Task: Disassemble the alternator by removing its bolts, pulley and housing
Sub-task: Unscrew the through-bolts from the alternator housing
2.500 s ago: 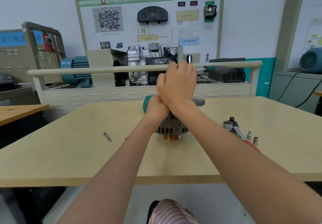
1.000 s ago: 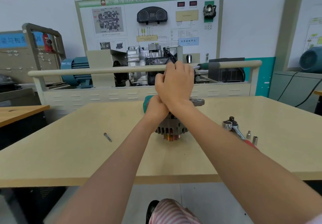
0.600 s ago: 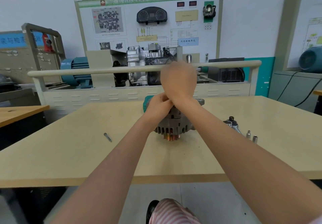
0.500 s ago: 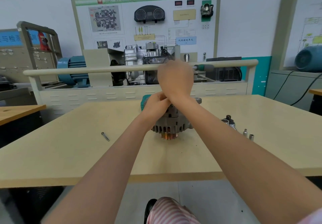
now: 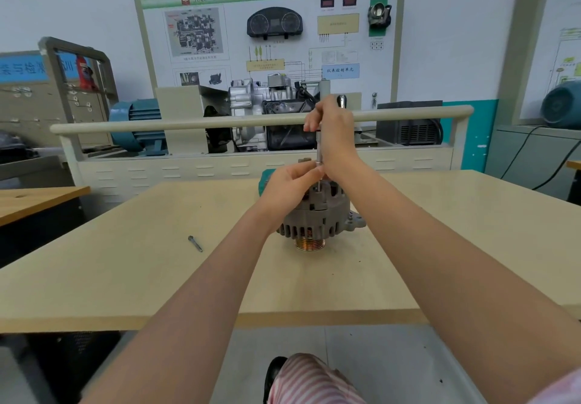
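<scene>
Steadying the alternator [image 5: 317, 215] pulley-down, we pinch the long bolt [image 5: 319, 165] with our left hand [image 5: 292, 185] while our right hand [image 5: 333, 133], at twelve o'clock, grips its upper end to draw it straight out.

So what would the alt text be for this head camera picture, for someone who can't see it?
A person's right hand grips a slim upright tool set into the top of an alternator, while the left hand pinches near its tip. The alternator stands pulley-down on a beige table, with a loose bolt lying to its left.
</scene>
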`<state>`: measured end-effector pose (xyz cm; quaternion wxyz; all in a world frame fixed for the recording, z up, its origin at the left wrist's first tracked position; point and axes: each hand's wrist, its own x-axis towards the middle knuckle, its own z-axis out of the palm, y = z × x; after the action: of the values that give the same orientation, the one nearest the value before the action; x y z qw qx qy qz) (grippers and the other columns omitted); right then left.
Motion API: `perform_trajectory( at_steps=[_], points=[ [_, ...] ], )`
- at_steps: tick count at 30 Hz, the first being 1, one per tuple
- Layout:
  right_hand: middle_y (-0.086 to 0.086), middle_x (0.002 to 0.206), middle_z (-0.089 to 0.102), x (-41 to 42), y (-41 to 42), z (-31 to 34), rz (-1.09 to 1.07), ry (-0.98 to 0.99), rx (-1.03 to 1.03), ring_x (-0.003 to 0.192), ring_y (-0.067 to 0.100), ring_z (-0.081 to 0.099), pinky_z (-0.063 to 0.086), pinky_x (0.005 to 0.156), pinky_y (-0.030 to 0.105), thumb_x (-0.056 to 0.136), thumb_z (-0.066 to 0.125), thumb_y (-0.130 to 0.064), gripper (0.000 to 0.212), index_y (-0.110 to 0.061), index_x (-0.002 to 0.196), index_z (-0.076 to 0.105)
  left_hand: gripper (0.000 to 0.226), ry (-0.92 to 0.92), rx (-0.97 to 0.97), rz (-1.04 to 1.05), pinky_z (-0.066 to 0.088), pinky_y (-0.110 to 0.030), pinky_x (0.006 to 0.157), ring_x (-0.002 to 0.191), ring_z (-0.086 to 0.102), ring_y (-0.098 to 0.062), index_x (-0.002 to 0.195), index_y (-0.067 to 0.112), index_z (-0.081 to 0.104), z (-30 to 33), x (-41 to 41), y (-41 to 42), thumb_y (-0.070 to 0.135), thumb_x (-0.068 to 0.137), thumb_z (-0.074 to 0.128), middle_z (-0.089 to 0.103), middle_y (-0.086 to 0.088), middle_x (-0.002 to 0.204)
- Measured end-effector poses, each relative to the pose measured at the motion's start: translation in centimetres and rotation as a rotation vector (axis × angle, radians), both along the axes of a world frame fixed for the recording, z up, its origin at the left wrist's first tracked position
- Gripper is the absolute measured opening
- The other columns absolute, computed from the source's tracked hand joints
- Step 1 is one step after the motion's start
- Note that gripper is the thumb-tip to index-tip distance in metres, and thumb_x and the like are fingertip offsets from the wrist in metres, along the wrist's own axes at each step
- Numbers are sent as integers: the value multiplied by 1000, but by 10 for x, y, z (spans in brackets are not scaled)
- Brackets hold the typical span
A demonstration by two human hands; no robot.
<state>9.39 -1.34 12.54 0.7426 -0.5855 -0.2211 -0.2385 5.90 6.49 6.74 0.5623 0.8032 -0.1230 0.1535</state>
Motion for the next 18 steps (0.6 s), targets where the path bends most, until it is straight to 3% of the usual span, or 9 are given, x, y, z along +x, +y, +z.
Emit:
perform_trajectory(
  at_steps=[2, 5, 7, 9, 11, 13, 15, 16, 18],
  points=[
    [-7, 45, 39, 1, 2, -7, -144, -111, -145, 47, 5, 35, 34, 53, 18, 92, 40, -10, 42, -10, 50, 42, 17, -14, -10, 5, 44, -35, 95, 102, 62, -13, 104, 32, 68, -1, 1, 0, 30, 95, 53, 72, 11, 94],
    [-4, 54, 36, 2, 5, -15, -399, -306, -337, 60, 13, 37, 30, 60, 28, 89, 44, -11, 36, -12, 54, 39, 21, -10, 5, 41, 42, -23, 71, 80, 60, -5, 82, 34, 66, -1, 3, 2, 26, 95, 53, 67, 21, 66],
    [-4, 65, 40, 4, 7, -18, -686, -406, -574, 71, 17, 40, 30, 70, 28, 88, 45, -17, 26, -12, 63, 46, 29, 7, 6, 81, 36, -18, 59, 66, 53, -4, 70, 28, 60, -2, 5, 3, 14, 94, 51, 61, 16, 55],
    [1, 84, 51, 4, 9, -24, -921, -428, -798, 85, 20, 45, 30, 85, 28, 88, 41, -24, 22, -9, 84, 57, 29, 32, 19, 117, 37, -19, 56, 65, 51, -8, 69, 21, 55, -2, 7, 3, 6, 92, 47, 59, 7, 60],
    [6, 98, 55, 3, 12, -25, -1001, -385, -896, 96, 23, 46, 27, 93, 31, 89, 38, -27, 29, -9, 97, 58, 24, 48, 18, 142, 41, -21, 60, 70, 52, -11, 74, 20, 54, -1, 8, 2, 6, 92, 46, 59, 1, 70],
    [6, 97, 55, 2, 15, -21, -991, -368, -908, 97, 24, 47, 28, 95, 33, 88, 39, -28, 30, -8, 96, 59, 22, 50, 6, 154, 42, -22, 62, 72, 53, -12, 75, 20, 54, -1, 8, 1, 8, 93, 47, 59, 1, 72],
    [-1, 73, 50, 2, 15, -15, -816, -380, -764, 79, 19, 48, 36, 88, 30, 87, 42, -27, 28, -10, 70, 56, 25, 23, -8, 139, 38, -21, 59, 68, 52, -8, 71, 22, 56, -1, 7, 2, 10, 92, 50, 60, 8, 63],
    [-4, 58, 43, 2, 15, -11, -647, -358, -632, 63, 15, 44, 39, 75, 25, 87, 43, -26, 35, -13, 55, 47, 25, 8, -3, 117, 37, -22, 60, 68, 53, -6, 71, 25, 59, 0, 4, 2, 14, 93, 52, 61, 12, 62],
    [-4, 43, 30, 3, 11, -5, -310, -222, -332, 43, 9, 29, 29, 51, 18, 90, 44, -20, 47, -16, 44, 33, 16, 6, 1, 46, 41, -24, 72, 83, 59, -6, 88, 29, 69, 1, 2, 0, 25, 94, 55, 69, 14, 79]
  ],
)
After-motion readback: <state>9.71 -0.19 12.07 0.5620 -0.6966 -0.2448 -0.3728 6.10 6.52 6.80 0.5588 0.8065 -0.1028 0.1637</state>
